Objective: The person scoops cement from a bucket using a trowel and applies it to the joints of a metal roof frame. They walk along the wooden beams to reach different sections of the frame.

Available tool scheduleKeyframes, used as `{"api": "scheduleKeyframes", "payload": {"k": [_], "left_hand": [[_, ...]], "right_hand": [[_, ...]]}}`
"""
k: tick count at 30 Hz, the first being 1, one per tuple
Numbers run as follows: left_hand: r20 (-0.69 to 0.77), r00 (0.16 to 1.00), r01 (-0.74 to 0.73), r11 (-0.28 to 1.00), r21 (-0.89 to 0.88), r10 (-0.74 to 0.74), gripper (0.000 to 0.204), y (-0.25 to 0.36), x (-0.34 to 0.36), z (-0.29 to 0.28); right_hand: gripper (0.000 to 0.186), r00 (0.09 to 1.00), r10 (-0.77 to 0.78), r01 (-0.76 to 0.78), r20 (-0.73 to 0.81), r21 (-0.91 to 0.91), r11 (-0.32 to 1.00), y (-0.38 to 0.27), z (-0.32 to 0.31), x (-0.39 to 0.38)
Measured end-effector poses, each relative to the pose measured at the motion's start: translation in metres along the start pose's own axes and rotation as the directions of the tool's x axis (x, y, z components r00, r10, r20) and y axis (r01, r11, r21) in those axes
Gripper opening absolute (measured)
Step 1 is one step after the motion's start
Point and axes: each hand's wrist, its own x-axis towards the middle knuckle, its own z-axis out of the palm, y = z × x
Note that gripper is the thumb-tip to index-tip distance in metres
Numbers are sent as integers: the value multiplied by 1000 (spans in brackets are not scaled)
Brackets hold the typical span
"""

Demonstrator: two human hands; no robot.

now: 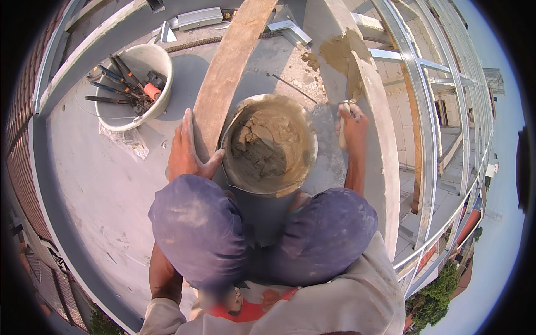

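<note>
My right hand (354,127) is closed round the pale handle of a trowel (355,84). Its blade, seen nearly edge-on, is against wet mortar (340,53) smeared on the low grey wall (381,148). At the near end of a long wooden plank (228,61), my left hand (192,149) lies with fingers stretched out and thumb apart, touching the board. Between my hands and in front of my knees stands a round bucket (312,139) with a wire handle. Thick brown mortar (268,142) fills much of it, its surface lumpy and hollowed on the left.
A white bucket (166,106) of hand tools stands at the left, over a crumpled plastic bag (131,142). Metal profile offcuts (199,18) lie at the back. A thin rod (295,89) rests on the floor. Beyond the wall rises a metal frame (420,106) at an edge.
</note>
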Motion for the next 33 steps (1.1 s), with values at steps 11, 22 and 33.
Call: {"api": "scheduleKeyframes", "payload": {"k": [11, 22, 33], "left_hand": [[-33, 994, -101, 994, 29, 102, 114, 0, 2, 9], [-55, 995, -84, 994, 65, 88, 115, 1, 0, 9], [-45, 997, -59, 998, 6, 59, 115, 6, 0, 7]], "right_hand": [[27, 977, -192, 210, 88, -290, 934, 82, -20, -29], [43, 857, -502, 381, 120, -802, 460, -18, -58, 1], [39, 814, -464, 391, 350, -920, -8, -86, -79, 114]]}}
